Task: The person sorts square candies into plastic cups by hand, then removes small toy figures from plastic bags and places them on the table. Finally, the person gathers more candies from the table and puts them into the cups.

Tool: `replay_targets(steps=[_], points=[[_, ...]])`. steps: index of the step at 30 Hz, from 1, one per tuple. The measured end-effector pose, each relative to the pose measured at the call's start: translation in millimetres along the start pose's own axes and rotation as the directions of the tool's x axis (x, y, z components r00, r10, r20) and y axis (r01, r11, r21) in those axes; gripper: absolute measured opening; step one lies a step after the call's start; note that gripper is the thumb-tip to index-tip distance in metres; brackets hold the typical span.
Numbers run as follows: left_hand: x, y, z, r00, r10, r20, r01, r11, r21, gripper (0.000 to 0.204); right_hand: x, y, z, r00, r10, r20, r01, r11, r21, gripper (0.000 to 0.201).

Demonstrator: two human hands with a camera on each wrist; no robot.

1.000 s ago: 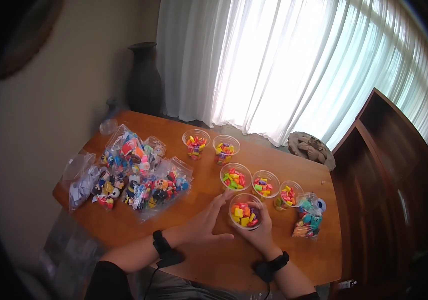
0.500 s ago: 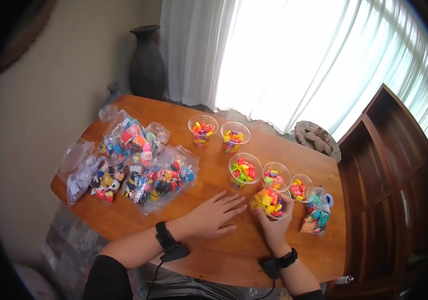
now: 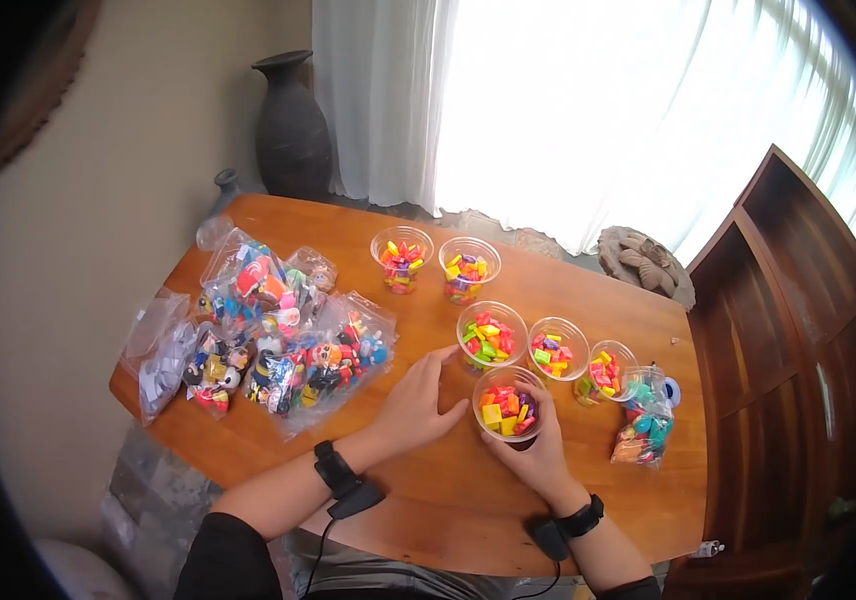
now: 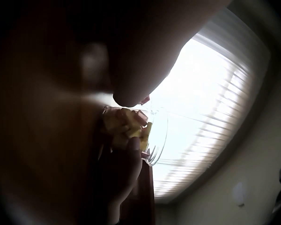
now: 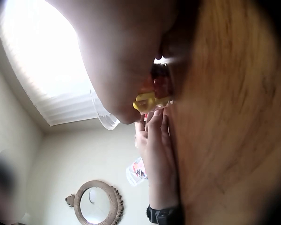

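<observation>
Gripping a clear cup [image 3: 493,379] of yellow, red and purple pieces, the right hand [image 3: 540,458] curls round its side from five o'clock. The left hand [image 3: 414,405] stands apart from it at nine o'clock, fingers extended; whether it touches the cup I cannot tell. From that cup, three more filled cups [image 3: 516,338] stand near twelve, one and two, two others [image 3: 491,265] farther off toward eleven. A bag [image 3: 641,432] of teal and orange toys sits at three; bags [image 3: 283,345] of small figures lie between nine and ten.

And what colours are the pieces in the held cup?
Yellow, orange, red and purple pieces; clearest in the head view.
</observation>
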State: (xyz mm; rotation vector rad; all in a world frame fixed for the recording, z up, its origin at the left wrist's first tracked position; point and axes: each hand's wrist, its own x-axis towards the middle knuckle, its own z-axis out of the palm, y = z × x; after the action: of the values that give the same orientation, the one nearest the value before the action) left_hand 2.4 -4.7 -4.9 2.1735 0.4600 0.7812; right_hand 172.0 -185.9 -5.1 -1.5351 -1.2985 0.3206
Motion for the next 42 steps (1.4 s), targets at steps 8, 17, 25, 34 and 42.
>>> replay_targets(steps=[8,17,25,34,42], points=[[24,-4,13,0.989,-0.145,-0.004,0.145,0.989,0.033,0.078,-1,-7,0,0.995,0.095,0.027,-0.097,0.990,0.100,0.094],[17,-17,11,0.999,0.003,-0.035,-0.007,0.993,-0.119,0.057,-1,-5,5,0.992,0.058,0.109,-0.062,0.998,0.033,0.090],[20,19,-72,0.934,0.333,-0.128,-0.211,0.806,0.553,0.059,-2,-7,2,0.992,0.078,0.102,-0.081,0.996,0.029,0.089],[14,-16,-104,0.935,-0.235,-0.265,0.345,0.772,0.534,0.033,-3,-9,3,0.995,0.059,0.077,-0.059,0.998,-0.004,0.089],[17,-19,-104,0.915,0.020,-0.403,0.190,0.860,0.474,0.010,0,-16,0,0.998,0.062,-0.016,-0.062,0.998,-0.026,0.084]])
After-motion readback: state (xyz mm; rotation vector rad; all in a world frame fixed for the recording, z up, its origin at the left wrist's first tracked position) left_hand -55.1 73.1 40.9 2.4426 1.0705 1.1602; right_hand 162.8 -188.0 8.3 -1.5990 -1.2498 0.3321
